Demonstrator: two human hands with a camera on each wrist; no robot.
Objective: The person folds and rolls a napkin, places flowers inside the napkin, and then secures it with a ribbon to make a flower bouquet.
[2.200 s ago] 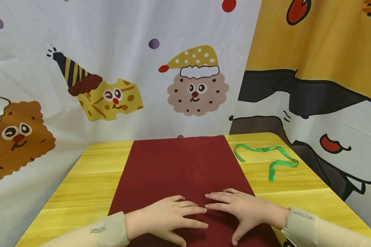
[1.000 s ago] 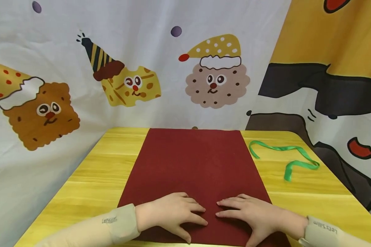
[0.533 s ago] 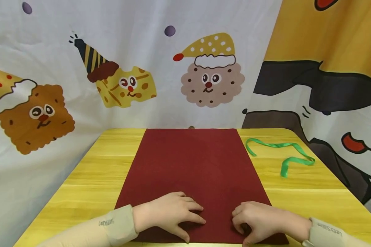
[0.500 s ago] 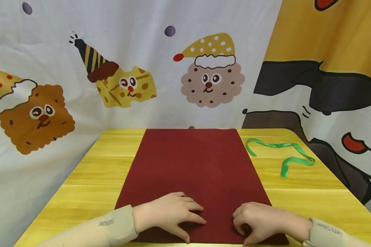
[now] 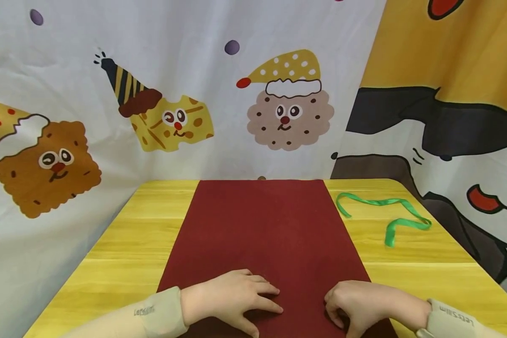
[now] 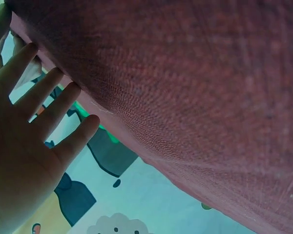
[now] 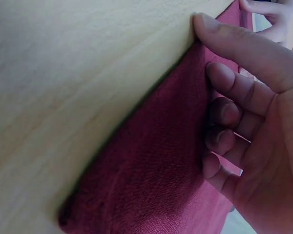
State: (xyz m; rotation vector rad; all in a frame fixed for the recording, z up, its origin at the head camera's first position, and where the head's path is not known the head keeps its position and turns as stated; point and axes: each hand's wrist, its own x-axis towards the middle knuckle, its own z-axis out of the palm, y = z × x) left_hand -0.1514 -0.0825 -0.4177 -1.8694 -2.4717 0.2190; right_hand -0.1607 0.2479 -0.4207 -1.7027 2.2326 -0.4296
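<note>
head view: red cloth point(image 5: 257, 225), near edge cut off by lower frame | on cloth: patch under left hand point(image 5: 236, 300) hidden, right hand point(image 5: 365, 303) loses its thumb tip | left of cloth: lettering point(image 5: 144, 311) too smeared to read, printed hat point(image 5: 2, 119) cropped | left wrist view, past cloth: green ribbon point(image 6: 111, 136) mostly hidden

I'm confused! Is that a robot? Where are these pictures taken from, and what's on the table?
No robot here, just a person's bare left hand and right hand. The wide picture comes from a camera on the person's head, looking forward and down. The close-ups come from wrist cameras, each watching its own hand. On the yellow table lies a red cloth, with a green ribbon beside it. The left hand touches the red cloth with its fingers spread. The right hand's curled fingers touch it by the near edge; I can't tell whether they grip it.
</note>
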